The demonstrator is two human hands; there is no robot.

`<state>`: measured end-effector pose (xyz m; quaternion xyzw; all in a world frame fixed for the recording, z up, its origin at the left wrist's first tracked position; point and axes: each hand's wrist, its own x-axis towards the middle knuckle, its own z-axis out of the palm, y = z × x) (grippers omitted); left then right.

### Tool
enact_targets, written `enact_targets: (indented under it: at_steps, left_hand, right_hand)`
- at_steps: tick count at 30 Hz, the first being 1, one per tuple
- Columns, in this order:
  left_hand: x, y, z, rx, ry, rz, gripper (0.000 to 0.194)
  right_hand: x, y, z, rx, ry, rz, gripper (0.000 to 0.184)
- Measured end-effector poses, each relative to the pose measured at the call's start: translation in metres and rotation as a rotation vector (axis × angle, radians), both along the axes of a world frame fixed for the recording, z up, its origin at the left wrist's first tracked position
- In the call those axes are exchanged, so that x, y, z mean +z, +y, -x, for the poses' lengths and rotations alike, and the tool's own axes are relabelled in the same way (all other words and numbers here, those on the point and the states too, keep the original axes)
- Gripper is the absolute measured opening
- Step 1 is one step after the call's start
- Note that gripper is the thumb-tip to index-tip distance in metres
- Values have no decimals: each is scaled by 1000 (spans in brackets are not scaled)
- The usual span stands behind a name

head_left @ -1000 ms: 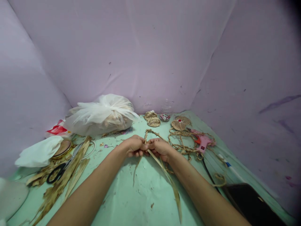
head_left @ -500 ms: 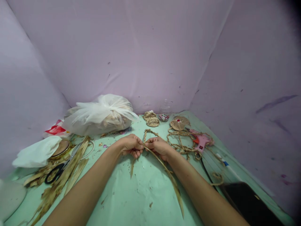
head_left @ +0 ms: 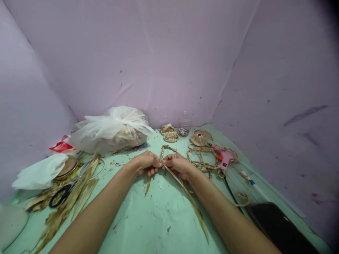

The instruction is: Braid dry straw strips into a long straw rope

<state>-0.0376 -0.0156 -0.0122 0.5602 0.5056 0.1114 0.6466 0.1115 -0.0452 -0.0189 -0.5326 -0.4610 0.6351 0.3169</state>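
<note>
two hands meet fingertip to fingertip over the green-covered counter (head_left: 159, 218), the left hand (head_left: 147, 163) and the right hand (head_left: 177, 165) both pinched closed on a braided cord (head_left: 163, 151) of dry fibre; the cord loops up behind the fingers, and a long loose strip (head_left: 194, 206) trails from them, passing below the right hand toward the near side. a shorter strip end (head_left: 147, 186) hangs under the left hand. to the right lies a tangle of braided cord (head_left: 201, 164), touching a pink glue gun (head_left: 225, 157), with a black phone-like slab (head_left: 278, 225) nearer. behind the hands sit small woven coils (head_left: 170, 136), a clear jar of beads (head_left: 183, 131) and a round woven piece with a red centre (head_left: 200, 137). to the left are a tied white plastic bag (head_left: 113, 130), black-handled scissors (head_left: 60, 195) and flat dry strips (head_left: 66, 204), the strips lying beside the scissors
</note>
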Motion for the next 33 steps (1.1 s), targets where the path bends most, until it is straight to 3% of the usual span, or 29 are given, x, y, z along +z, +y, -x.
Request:
enact_targets:
  at_steps: [4,8,12,15,18,24,27,33]
  left_hand:
    - [-1,0,-4,44,90,21,12]
    - [-1,-2,-10,133,123,12,20]
    - [-2,-4,-15,188,170,17,15]
    - [-3,-3,-16,192,197,26,15]
    - [-3,-2,-13,177,182,31,16]
    - [2,-3,-8,142,72,41,13]
    - [3,-4,-5,147,78,-31,7]
    - [6,-1,2,39,56,-54,10]
  right_hand:
    - [0,1,-3,30,-165,-149,8]
    - [3,2,-5,35,-476,-293,6]
    - [17,-6,-1,20,-836,-359,9]
    - [30,-17,9,4,-976,-413,11]
    - [38,-28,19,49,-1025,-480,4]
    - [36,-40,37,137,-1070,-514,14]
    - [35,-43,42,187,-1052,-539,17]
    - [43,-26,12,215,-882,-485,5]
